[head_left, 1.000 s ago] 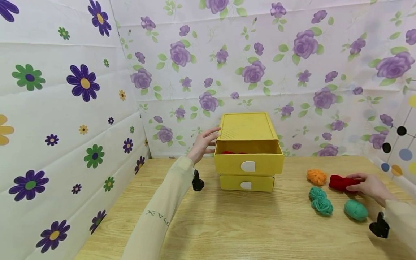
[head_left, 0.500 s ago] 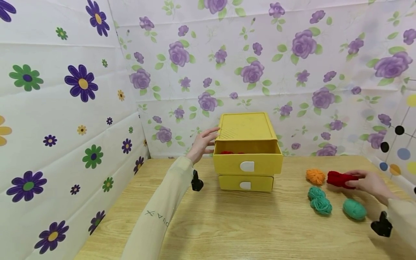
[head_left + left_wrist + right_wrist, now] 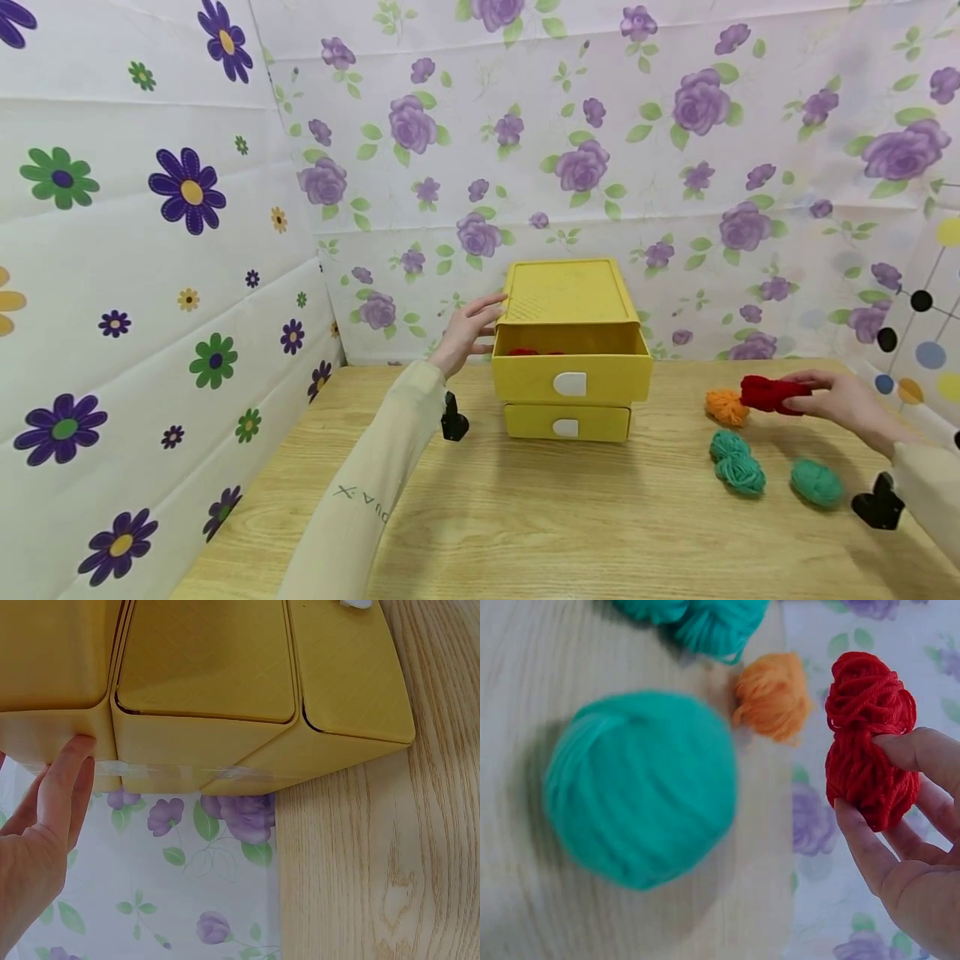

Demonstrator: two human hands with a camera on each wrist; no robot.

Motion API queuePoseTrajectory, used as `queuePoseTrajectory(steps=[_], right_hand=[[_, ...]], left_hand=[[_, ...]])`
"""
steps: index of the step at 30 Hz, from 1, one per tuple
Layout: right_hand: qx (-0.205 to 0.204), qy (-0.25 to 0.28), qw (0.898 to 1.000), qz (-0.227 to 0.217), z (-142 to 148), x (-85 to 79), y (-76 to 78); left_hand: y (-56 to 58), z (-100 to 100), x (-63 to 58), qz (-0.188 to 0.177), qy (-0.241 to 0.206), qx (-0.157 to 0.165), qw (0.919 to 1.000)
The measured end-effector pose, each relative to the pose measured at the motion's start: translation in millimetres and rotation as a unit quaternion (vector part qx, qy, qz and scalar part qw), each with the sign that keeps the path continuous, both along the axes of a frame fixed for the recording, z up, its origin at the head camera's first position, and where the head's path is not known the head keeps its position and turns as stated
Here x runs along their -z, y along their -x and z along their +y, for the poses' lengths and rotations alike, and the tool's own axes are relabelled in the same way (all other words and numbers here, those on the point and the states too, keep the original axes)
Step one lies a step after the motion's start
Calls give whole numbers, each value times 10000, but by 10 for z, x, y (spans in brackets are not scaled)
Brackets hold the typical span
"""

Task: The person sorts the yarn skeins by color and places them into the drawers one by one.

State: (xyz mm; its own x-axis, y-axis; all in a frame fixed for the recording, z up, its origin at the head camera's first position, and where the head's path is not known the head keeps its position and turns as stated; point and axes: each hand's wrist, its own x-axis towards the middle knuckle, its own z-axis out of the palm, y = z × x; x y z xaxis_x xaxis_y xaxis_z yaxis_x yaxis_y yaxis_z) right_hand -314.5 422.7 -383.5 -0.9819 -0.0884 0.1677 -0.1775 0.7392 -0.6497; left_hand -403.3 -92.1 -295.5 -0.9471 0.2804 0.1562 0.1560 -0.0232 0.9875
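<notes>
My right hand (image 3: 840, 405) pinches a red skein of yarn (image 3: 871, 742) between thumb and fingers, holding it over the right side of the table. Just left of that skein lies an orange bundle of yarn (image 3: 726, 407). A teal skein tied in the middle (image 3: 738, 463) and a rounder teal ball of yarn (image 3: 641, 789) rest nearer to me. My left hand (image 3: 463, 336) touches the left side of a yellow two-drawer box (image 3: 566, 292), fingers extended against its wall in the left wrist view. The upper drawer (image 3: 525, 382) is pulled out, with red yarn (image 3: 523, 352) inside.
The lower drawer (image 3: 525, 422) with its white tab is pushed in. A wooden table (image 3: 585, 533) holds everything, and flowered sheets (image 3: 450, 167) hang behind it and along the left side.
My right hand has lifted the red skein off the table and carried it slightly left, close to the orange yarn. The left hand has stayed on the box.
</notes>
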Motion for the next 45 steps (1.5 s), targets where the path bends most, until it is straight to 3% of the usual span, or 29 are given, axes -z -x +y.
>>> queuePoseTrajectory(steps=[14,38,45], right_hand=[[-427,121,9990,-42,-287,-322,-16],[-623,308,9976,-2,-848,-852,-55],[-865,796,9930,64,-950,-1031,-77]], left_hand=[[-1,0,-5,-30,15,16,10000],[-4,-21,-11,-26,21,17,10000],[2,-20,-4,31,87,37,10000]])
